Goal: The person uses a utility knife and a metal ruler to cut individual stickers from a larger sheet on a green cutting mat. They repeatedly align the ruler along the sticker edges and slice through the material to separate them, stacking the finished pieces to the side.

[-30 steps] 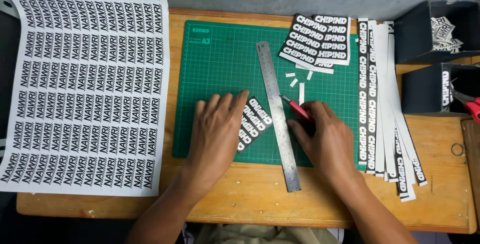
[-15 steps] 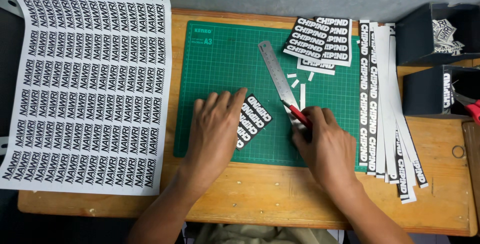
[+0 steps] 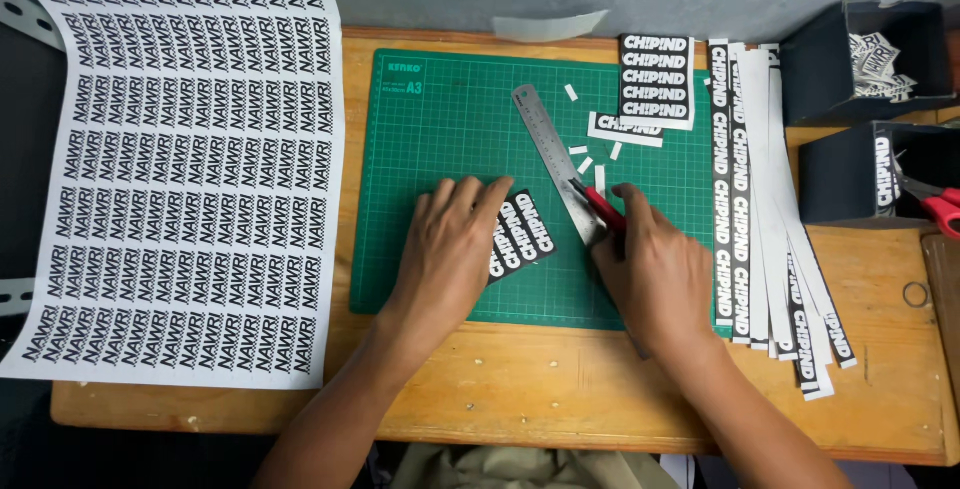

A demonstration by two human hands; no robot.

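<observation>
Right now, in the head view, I have my left hand (image 3: pixel 448 249) lying flat on the green cutting mat (image 3: pixel 440 129), its fingers (image 3: pixel 470 194) spread and pressing down on a small black label sheet (image 3: pixel 522 232) that peeks out at the fingertips. My right hand (image 3: pixel 655 269) sits just beside it, fingers pressed together around a red cutter (image 3: pixel 600 207), whose tip rests against the steel ruler (image 3: pixel 555 161). That ruler lies tilted on the mat, its lower end between my two hands and partly under the right one.

As for progress, I judge the cutting to be well under way but far from over. Long black-and-white label strips (image 3: pixel 745 179) are already stacked along the mat's right edge on the wooden surface (image 3: pixel 520 389), a short block of labels (image 3: pixel 655 79) lies at the mat's top, and small white offcuts (image 3: pixel 585 162) are scattered near the ruler. Two dark boxes (image 3: pixel 850 164) at the right hold finished pieces, with red scissors (image 3: pixel 938 204) by the lower one. A large uncut printed sheet (image 3: pixel 180 169) still hangs over the left side.

Both forearms come in from the bottom edge, wrists low, palms down.
</observation>
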